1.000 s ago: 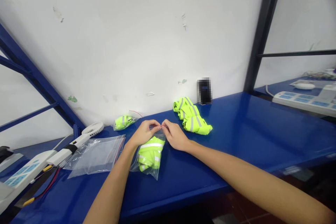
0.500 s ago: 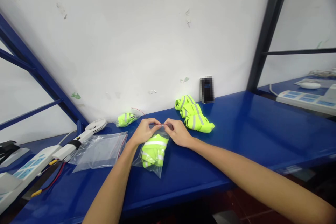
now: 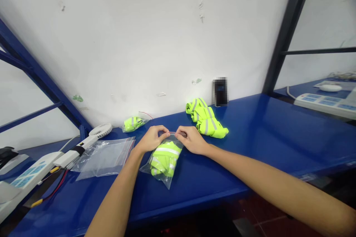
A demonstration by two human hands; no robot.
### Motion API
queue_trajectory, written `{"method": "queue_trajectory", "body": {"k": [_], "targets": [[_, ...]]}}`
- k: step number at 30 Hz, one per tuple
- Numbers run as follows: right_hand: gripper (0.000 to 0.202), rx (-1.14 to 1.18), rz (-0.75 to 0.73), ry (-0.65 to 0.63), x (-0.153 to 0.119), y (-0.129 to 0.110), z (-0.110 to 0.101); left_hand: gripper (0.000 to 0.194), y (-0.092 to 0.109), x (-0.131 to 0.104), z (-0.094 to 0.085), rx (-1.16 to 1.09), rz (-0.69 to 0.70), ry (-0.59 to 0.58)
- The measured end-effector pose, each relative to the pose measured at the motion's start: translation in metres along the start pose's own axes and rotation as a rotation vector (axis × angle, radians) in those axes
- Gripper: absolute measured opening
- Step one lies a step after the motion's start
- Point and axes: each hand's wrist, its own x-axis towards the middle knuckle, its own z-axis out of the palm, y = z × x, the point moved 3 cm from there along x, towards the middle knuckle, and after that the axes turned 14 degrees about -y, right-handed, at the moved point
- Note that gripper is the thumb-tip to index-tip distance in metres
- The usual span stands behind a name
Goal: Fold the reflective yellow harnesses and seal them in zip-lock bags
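A clear plastic bag with a folded neon yellow vest with silver stripes inside rests on the blue table. My left hand pinches the left part of the bag's top edge. Close beside it, my right hand pinches the same edge farther right. A short stretch of the edge shows between the fingertips. Behind my left hand, near the wall, lies a second bagged vest. Loosely folded yellow vests lie behind my right hand.
Flat clear bags lie left of my left forearm. Beyond them are a white fan, a power strip and wires with yellow connectors. A dark pixelated object stands against the wall. Another power strip is at the far right.
My right hand has shifted slightly right along the bag's top edge, and the gap between the hands is a little wider. The camera view has shifted slightly.
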Motion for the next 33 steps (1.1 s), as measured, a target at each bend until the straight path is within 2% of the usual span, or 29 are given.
{"method": "queue_trajectory", "body": {"k": [3, 8, 12, 16, 18, 22, 26, 29, 31, 33], "targets": [[0.018, 0.013, 0.003, 0.011, -0.002, 0.000, 0.000, 0.026, 0.002, 0.001, 0.002, 0.013, 0.012, 0.014], [0.018, 0.041, 0.004, 0.033, -0.002, -0.002, -0.002, 0.029, -0.002, 0.000, -0.001, 0.033, 0.012, 0.129], [0.019, 0.070, -0.011, 0.028, -0.003, -0.004, -0.001, 0.046, -0.015, -0.001, -0.002, 0.066, -0.067, 0.262], [0.022, 0.121, -0.001, 0.015, -0.004, -0.004, 0.000, 0.059, -0.023, 0.000, -0.001, 0.047, -0.076, 0.307], [0.025, 0.174, 0.026, -0.035, -0.003, -0.002, 0.001, 0.062, -0.025, -0.001, -0.002, 0.027, -0.072, 0.325], [0.023, 0.393, 0.109, -0.241, -0.003, 0.000, 0.003, 0.063, -0.027, -0.004, -0.004, -0.037, -0.071, 0.369], [0.044, 0.580, 0.171, -0.504, -0.005, -0.008, 0.001, 0.055, -0.023, -0.004, -0.002, -0.032, -0.044, 0.423], [0.049, 0.693, 0.271, -0.664, -0.007, -0.013, 0.003, 0.056, -0.020, -0.005, 0.000, -0.035, -0.033, 0.493], [0.048, 0.740, 0.309, -0.655, -0.006, -0.013, 0.006, 0.058, -0.021, -0.007, -0.004, -0.029, -0.042, 0.582], [0.046, 0.789, 0.317, -0.533, -0.001, -0.010, 0.010, 0.055, -0.027, -0.013, -0.012, -0.054, -0.083, 0.746]]}}
